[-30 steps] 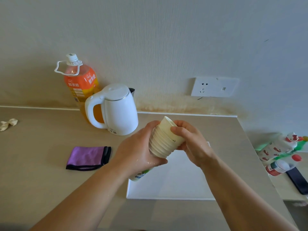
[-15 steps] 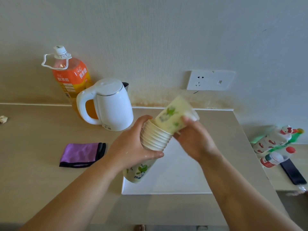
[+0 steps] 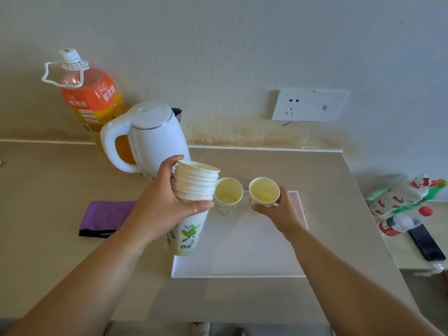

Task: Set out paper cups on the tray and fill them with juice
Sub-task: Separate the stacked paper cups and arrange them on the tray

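Head view. Gripping the stack point(image 3: 194, 187) mid-frame in the left hand point(image 3: 162, 212), thumb across the front, fingers curled round the back, tilted a little over the near-left part of the tray point(image 3: 254, 253). Pinching a single cup point(image 3: 264, 192) right of centre with the right hand point(image 3: 278, 214), fingertips and thumb round its lower wall, mouth up, at the tray's far edge. Hard to say whether its base has landed.

Spotting a standing cup point(image 3: 228, 196) just left of it, upright on the tray, free of both hands, apart from the held one and looking empty. Looks like the placing step, early in the task, with no juice poured.

To do it well:
- Lower straight down and land the base flat.
- Leave a gap to the standing cup for pouring room.
- Let go only once settled, spreading the fingers outward, so as not to tip something this light.
- Mind the stack, very close to the standing cup's rim and likely to knock it.

Noting the bottle point(image 3: 89, 93) upper left by the wall, cap on, behind the kettle point(image 3: 155, 137), well apart from the tray. Noting a purple cloth point(image 3: 106, 218) on the counter point(image 3: 48, 190) left of the tray, handy for spills.
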A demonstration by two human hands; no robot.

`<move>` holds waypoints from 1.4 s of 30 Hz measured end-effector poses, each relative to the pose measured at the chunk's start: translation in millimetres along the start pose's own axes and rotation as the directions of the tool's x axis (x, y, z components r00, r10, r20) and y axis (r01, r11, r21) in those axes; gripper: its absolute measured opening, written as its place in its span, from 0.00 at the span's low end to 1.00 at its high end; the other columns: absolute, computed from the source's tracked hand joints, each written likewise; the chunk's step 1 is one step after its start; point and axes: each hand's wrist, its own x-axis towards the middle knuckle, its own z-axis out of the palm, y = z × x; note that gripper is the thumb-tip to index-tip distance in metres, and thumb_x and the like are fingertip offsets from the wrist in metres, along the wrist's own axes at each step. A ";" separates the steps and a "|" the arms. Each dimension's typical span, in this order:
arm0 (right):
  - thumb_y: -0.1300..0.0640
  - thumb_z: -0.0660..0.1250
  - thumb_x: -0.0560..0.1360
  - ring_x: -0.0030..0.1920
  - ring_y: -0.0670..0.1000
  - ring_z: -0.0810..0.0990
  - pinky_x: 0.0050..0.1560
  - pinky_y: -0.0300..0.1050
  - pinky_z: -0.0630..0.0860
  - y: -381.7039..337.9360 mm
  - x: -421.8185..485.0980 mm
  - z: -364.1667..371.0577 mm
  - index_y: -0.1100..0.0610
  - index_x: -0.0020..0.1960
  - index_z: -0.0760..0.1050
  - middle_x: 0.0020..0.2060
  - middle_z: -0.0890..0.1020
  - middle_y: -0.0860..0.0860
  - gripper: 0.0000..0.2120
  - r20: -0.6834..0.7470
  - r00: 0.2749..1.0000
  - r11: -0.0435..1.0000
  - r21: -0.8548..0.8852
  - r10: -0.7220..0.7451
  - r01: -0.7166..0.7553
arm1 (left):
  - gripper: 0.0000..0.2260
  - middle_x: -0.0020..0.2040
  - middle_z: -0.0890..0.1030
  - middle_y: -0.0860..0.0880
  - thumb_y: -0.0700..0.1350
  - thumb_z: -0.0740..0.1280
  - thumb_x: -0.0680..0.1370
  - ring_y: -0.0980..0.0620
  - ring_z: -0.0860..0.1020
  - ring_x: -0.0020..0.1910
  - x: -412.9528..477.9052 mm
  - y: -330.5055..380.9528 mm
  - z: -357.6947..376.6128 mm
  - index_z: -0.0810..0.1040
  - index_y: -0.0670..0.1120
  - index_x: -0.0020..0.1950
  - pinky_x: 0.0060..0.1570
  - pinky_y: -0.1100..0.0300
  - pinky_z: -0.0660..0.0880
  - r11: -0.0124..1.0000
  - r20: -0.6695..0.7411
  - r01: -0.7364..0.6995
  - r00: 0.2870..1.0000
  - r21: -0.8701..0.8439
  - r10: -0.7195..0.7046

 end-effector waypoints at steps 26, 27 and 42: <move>0.37 0.69 0.63 0.55 0.45 0.79 0.56 0.45 0.77 -77.6 -52.5 -22.2 0.50 0.61 0.73 0.55 0.79 0.48 0.30 0.216 0.971 0.969 0.241 -0.103 0.049 | 0.49 0.65 0.67 0.62 0.53 0.79 0.62 0.58 0.68 0.63 -8.5 18.7 47.6 0.53 0.62 0.75 0.55 0.61 0.68 0.947 0.183 -0.177 0.974 0.268 0.130; 0.35 0.68 0.60 0.54 0.45 0.78 0.56 0.44 0.77 -87.2 -56.2 -22.5 0.54 0.63 0.71 0.55 0.78 0.50 0.37 0.322 0.941 0.971 0.235 -0.109 0.032 | 0.49 0.65 0.68 0.62 0.53 0.79 0.62 0.58 0.69 0.63 -8.8 21.3 50.6 0.54 0.62 0.75 0.54 0.61 0.69 0.941 0.188 -0.180 0.974 0.287 0.129; 0.59 0.75 0.69 0.51 0.51 0.80 0.51 0.53 0.78 -102.2 -66.8 -14.7 0.48 0.43 0.77 0.50 0.80 0.48 0.09 0.288 0.939 0.946 0.310 -0.186 0.093 | 0.43 0.67 0.70 0.59 0.57 0.78 0.63 0.53 0.73 0.61 -14.6 26.9 47.7 0.59 0.59 0.72 0.54 0.55 0.73 0.878 0.181 -0.204 0.974 0.432 0.137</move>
